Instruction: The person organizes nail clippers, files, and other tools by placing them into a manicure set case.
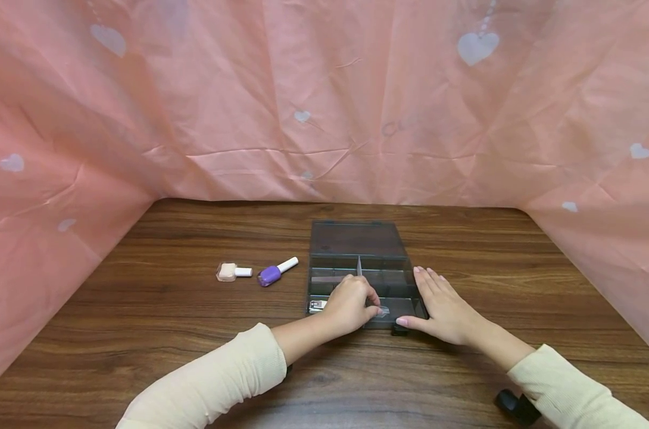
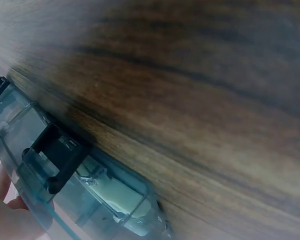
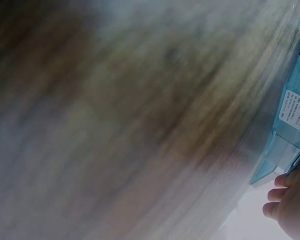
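Observation:
A dark see-through compartment box (image 1: 332,262) lies with its lid (image 1: 356,238) folded back. Over its front compartment my left hand (image 1: 351,305) pinches a small clear piece (image 1: 383,311), whose exact kind I cannot tell. A nail clipper (image 1: 317,305) sits in the front left part, partly behind that hand. Farther back in the box is a flat strip like a nail file (image 1: 327,279). My right hand (image 1: 445,307) rests along the box's right side, fingers straight and thumb at the front edge. In the left wrist view, a black latch (image 2: 57,155) shows on the box front.
Left of the box lie a purple nail polish bottle (image 1: 270,275) and a pale one (image 1: 227,272), both with white caps. A pink curtain with hearts (image 1: 324,107) encloses the wooden table (image 1: 196,226). A white label (image 3: 296,111) is on the box's side.

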### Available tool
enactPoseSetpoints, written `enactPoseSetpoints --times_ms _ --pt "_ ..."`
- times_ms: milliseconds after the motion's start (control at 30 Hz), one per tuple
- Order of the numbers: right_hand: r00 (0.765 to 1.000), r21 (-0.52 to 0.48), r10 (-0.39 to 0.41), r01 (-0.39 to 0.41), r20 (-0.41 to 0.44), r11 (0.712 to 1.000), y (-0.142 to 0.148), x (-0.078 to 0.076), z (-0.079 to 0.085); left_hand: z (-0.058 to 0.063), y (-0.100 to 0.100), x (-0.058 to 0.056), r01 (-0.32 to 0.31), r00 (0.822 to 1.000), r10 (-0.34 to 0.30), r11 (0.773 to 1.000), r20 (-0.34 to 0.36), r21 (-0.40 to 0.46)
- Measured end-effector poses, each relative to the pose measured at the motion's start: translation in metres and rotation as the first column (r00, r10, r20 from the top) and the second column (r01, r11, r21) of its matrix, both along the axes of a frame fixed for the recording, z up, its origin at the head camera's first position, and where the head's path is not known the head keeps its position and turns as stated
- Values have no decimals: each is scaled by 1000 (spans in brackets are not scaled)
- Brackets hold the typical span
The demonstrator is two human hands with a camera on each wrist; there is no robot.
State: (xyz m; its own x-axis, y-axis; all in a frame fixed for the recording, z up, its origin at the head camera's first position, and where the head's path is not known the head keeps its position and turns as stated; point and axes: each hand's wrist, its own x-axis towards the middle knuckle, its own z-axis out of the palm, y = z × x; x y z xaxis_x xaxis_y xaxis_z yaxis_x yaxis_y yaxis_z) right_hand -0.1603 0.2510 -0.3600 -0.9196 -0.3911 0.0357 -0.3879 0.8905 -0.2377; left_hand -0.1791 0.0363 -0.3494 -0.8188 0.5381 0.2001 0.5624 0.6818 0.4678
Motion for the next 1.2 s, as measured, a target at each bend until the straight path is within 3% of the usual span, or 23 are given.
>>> enactPoseSetpoints --times_ms 200,400,667,900,1200 --pt "1000 9 3 -3 -12 1000 1 0 0 1 -3 0 16 1000 -17 1000 16 24" --pt "1000 0 -4 4 12 1000 1 -1 -1 6 -13 -3 33 999 -34 988 1 148" --pt "1000 -6 -4 4 -2 1000 2 0 -1 9 -30 -6 46 997 -28 963 -71 264" --pt "1000 -6 -14 14 10 1000 2 0 -2 2 -50 -7 3 986 51 945 -156 328" --pt "1000 5 -12 12 0 1000 3 -1 -2 -3 -81 -8 14 964 74 944 -254 329"
